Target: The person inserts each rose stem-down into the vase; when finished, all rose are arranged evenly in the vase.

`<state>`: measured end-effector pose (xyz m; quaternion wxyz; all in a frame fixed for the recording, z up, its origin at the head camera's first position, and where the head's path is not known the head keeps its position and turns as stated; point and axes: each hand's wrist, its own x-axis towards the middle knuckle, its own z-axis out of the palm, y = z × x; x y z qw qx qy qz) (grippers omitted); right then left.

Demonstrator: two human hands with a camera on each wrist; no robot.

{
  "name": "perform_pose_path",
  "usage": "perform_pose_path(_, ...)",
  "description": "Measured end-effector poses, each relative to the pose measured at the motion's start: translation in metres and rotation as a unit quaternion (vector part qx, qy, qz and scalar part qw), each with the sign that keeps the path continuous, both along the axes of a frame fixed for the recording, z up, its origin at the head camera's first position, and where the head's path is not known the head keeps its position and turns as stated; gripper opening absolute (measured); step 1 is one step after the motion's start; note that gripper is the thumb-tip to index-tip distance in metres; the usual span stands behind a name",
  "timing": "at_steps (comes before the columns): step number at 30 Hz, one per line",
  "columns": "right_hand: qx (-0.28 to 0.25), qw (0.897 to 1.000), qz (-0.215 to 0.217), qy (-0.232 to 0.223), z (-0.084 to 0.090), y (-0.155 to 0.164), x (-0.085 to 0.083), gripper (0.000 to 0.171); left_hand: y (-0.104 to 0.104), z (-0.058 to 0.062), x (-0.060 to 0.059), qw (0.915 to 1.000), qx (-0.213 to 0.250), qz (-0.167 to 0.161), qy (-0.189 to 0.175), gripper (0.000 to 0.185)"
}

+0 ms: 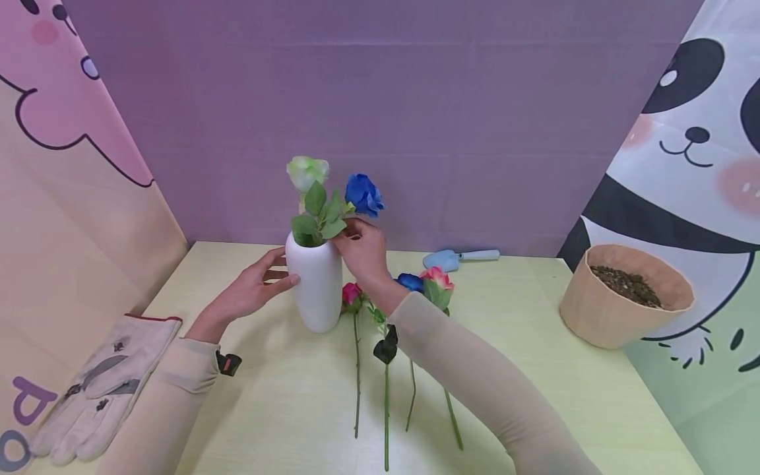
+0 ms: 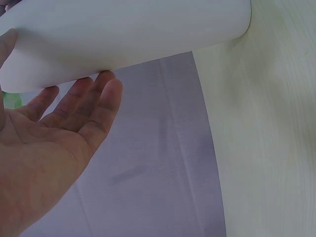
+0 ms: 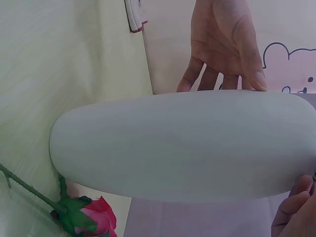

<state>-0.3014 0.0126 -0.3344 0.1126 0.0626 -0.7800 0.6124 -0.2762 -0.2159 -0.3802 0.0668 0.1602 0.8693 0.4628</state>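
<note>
A white vase (image 1: 315, 287) stands upright on the pale table (image 1: 534, 396) with a white-green rose (image 1: 307, 171) and its leaves in it. My left hand (image 1: 264, 284) lies against the vase's left side with straight fingers (image 2: 101, 96); the vase wall (image 2: 123, 39) fills the left wrist view. At the vase's mouth my right hand (image 1: 356, 244) pinches the stem of a blue rose (image 1: 363, 193), whose head leans right of the rim. The right wrist view shows the vase (image 3: 182, 143), my left hand (image 3: 227, 44) behind it and a right fingertip (image 3: 296, 207).
Several loose roses lie right of the vase: a magenta one (image 1: 351, 293) (image 3: 94, 217), a blue one (image 1: 411, 282) and a pink one (image 1: 437, 278), stems toward me. A blue trowel (image 1: 460, 257) lies at the back, a soil pot (image 1: 626, 303) at right, work gloves (image 1: 101, 389) at left.
</note>
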Motion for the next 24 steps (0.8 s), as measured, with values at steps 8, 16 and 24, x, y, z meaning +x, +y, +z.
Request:
perform_pose_path(8,-0.016,0.999,0.039,-0.025,-0.005,0.008,0.005,0.023,0.000,0.001,0.000,1.0000,0.000,0.001,0.000,0.080)
perform_pose_path(16,-0.017,0.996,0.075,-0.038,-0.010,0.018,0.016,0.028,0.000,0.002,0.001,0.9999,-0.004,-0.002,0.009,0.078)
perform_pose_path(24,-0.016,0.993,0.095,-0.062,-0.016,0.031,0.025,0.027,0.001,0.002,0.002,1.0000,-0.007,0.001,0.004,0.082)
